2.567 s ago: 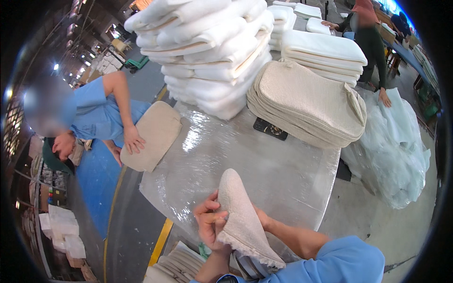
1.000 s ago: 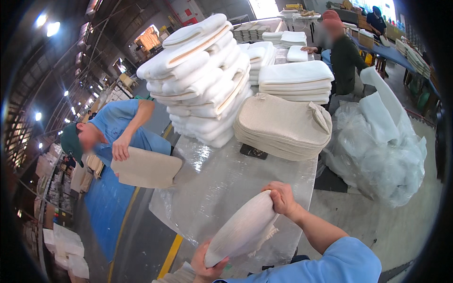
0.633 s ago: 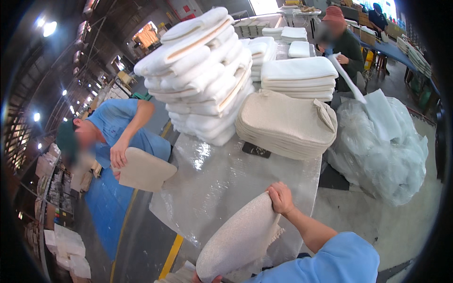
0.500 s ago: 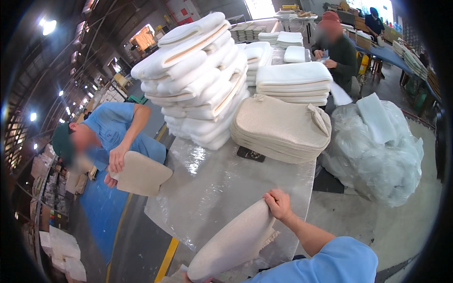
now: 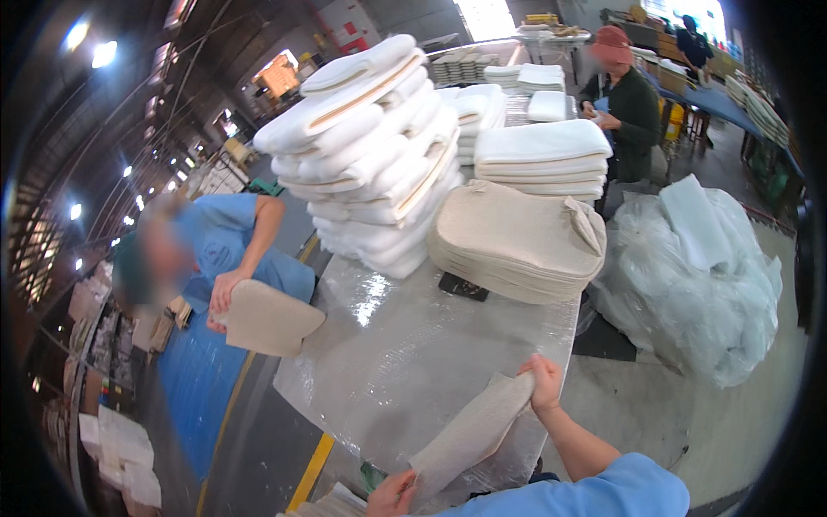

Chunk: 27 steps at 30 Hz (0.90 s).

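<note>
A beige fabric piece (image 5: 474,431) stretches slantwise between my two hands over the near end of the table. My right hand (image 5: 543,382) is closed around its far right end. Its lower left end is pinched in my left hand (image 5: 394,494), close to the bottom rim. Farther up the table lies a stack of similar beige fabric pieces (image 5: 517,246). Across the left edge, a co-worker in a blue shirt (image 5: 258,246) holds another beige piece (image 5: 274,320) with both hands.
A plastic-covered table (image 5: 345,379) bears a tall stack of folded white padding (image 5: 370,164) and a lower white stack (image 5: 543,155). A dark flat object (image 5: 463,286) lies by the beige stack. Right of the table sits a bulky clear plastic bag (image 5: 689,293). Another person (image 5: 633,112) works beyond.
The beige piece has turned and looks narrower. My left hand has come up into view with its lower end, while my right hand has shifted slightly right and down. The view has tilted a little.
</note>
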Each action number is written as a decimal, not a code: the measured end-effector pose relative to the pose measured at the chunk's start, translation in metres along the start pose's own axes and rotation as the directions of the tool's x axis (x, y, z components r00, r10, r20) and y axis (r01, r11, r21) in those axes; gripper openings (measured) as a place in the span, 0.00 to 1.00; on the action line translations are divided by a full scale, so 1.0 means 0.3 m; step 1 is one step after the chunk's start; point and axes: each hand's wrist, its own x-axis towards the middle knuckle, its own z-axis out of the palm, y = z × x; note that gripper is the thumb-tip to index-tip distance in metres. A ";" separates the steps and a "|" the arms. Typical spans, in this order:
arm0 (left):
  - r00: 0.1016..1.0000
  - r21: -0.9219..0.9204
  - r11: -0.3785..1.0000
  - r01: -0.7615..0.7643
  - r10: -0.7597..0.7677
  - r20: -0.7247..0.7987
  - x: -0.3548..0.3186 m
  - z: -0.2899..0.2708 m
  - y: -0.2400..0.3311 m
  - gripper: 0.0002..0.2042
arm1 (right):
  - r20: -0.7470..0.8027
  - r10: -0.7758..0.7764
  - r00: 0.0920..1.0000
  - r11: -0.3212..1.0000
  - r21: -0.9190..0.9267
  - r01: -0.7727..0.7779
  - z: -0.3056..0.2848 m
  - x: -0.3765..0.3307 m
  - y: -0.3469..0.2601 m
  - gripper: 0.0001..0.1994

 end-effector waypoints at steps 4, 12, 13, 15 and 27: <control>0.853 0.266 0.826 -0.497 0.521 -0.026 0.142 0.032 0.399 0.32 | -0.024 0.041 0.999 0.999 -0.004 -0.041 -0.091 -0.006 0.020 0.22; 0.881 0.400 0.787 -0.469 0.447 0.154 0.428 0.125 0.723 0.30 | 0.149 -0.111 0.983 0.981 -0.144 0.132 -0.059 -0.009 -0.050 0.28; 0.894 0.442 0.778 -0.447 0.412 0.179 0.447 0.141 0.765 0.29 | 0.139 -0.081 0.987 0.987 -0.128 0.099 -0.070 -0.002 -0.037 0.29; 0.901 0.472 0.769 -0.431 0.391 0.185 0.458 0.182 0.795 0.28 | 0.122 -0.014 0.992 0.995 -0.100 0.027 -0.099 -0.003 -0.004 0.31; 0.884 0.418 0.789 -0.449 0.462 0.078 0.481 0.180 0.756 0.29 | 0.062 0.155 0.986 0.981 -0.128 -0.146 -0.171 0.042 0.231 0.39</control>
